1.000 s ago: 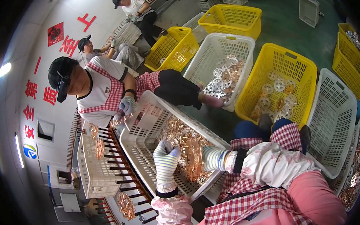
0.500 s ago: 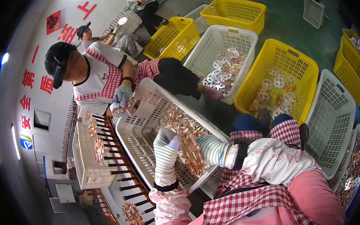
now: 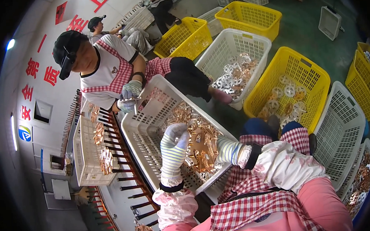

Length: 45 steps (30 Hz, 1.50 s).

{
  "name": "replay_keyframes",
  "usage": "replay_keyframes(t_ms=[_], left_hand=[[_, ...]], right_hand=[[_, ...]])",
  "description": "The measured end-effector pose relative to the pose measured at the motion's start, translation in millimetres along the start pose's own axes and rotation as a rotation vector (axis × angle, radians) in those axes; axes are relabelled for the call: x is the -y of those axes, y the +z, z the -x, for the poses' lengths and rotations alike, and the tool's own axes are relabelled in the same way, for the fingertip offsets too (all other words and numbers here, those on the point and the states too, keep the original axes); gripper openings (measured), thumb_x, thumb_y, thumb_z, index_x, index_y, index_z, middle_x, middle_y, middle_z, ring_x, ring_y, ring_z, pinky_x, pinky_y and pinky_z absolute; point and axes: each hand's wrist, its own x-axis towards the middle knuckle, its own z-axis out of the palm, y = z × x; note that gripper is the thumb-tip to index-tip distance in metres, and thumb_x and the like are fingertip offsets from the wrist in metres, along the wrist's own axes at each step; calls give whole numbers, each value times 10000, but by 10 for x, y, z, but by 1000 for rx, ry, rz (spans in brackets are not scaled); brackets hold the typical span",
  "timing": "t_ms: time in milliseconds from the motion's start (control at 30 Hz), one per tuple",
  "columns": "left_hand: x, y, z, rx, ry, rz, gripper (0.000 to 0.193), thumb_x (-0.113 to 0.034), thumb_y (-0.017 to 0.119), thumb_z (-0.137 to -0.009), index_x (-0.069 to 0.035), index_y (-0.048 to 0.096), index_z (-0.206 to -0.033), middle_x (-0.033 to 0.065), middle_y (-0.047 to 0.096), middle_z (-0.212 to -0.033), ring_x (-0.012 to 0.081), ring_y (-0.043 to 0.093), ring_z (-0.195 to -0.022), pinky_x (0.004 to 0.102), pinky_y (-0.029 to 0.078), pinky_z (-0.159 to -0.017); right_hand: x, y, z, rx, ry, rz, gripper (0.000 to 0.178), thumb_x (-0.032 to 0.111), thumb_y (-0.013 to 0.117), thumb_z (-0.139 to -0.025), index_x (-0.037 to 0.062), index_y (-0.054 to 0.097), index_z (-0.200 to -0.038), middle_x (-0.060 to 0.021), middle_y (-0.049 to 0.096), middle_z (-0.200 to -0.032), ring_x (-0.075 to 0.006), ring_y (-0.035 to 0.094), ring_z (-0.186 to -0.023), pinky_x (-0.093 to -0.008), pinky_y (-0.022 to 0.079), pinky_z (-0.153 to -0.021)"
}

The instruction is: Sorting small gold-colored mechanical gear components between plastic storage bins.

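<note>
Copper-coloured flat metal pieces with cut-out shapes (image 3: pixel 203 143) are bunched between my two gloved hands, over a white plastic basket (image 3: pixel 138 136). My left hand (image 3: pixel 173 151), in a striped knit glove, has its fingers curled at the left edge of the bunch. On the right edge, my right hand (image 3: pixel 230 150) grips it, with the fingertips hidden behind the metal. Many loose coppery pieces (image 3: pixel 180 113) lie in the basket below. Across the basket, a co-worker's gloved hands (image 3: pixel 130 95) hold a small silvery piece.
Left of the basket runs a rack with dark pegs (image 3: pixel 127 168); bundles of coppery pieces (image 3: pixel 106 161) hang there. A yellow basket (image 3: pixel 316 73) with silvery and coppery pieces stands at the right, next to a grey-white basket (image 3: pixel 340 128). Another white basket (image 3: pixel 259 55) stands farther back.
The bunch between my hands has turned, showing more of its flat cut-out faces. The co-worker's hands have shifted and now hold a silvery piece instead of coppery ones. The whole view has moved slightly.
</note>
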Motion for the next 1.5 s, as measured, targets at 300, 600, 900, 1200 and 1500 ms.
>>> replay_keyframes(t_ms=[300,600,900,1200,1500], left_hand=[[-233,74,-4,372,292,-300,268,49,634,-755,-33,658,-1009,90,611,-1001,206,596,-930,303,472,-832],[-16,-50,-7,106,-40,-349,131,26,610,-724,-34,540,-818,-40,453,-703,45,393,-634,207,366,-561],[-195,9,48,146,-237,180,269,-33,624,-744,-13,619,-1013,-43,523,-782,66,490,-733,212,430,-683],[-5,-48,30,142,-299,62,94,13,561,-825,-66,527,-788,-44,481,-694,41,434,-602,202,377,-546],[62,-239,-49,-133,-93,46,160,40,620,-757,-89,525,-750,-43,504,-698,54,429,-596,190,372,-571]], right_hand=[[46,45,-48,6,-279,238,261,226,718,-655,29,649,-812,-165,641,-726,-354,617,-715,-423,497,-667],[375,-142,-4,-193,-133,66,495,83,709,-633,1,586,-1105,-202,655,-903,-363,643,-856,-419,521,-741],[198,11,-28,-206,-200,205,410,133,718,-621,2,631,-1000,-188,665,-856,-340,658,-796,-415,529,-697],[271,-66,-24,66,-145,212,389,113,675,-606,-73,603,-940,-199,641,-788,-371,628,-769,-410,511,-730],[81,14,-221,230,-170,291,300,196,663,-749,69,638,-1019,-143,658,-962,-330,622,-895,-399,497,-801]])
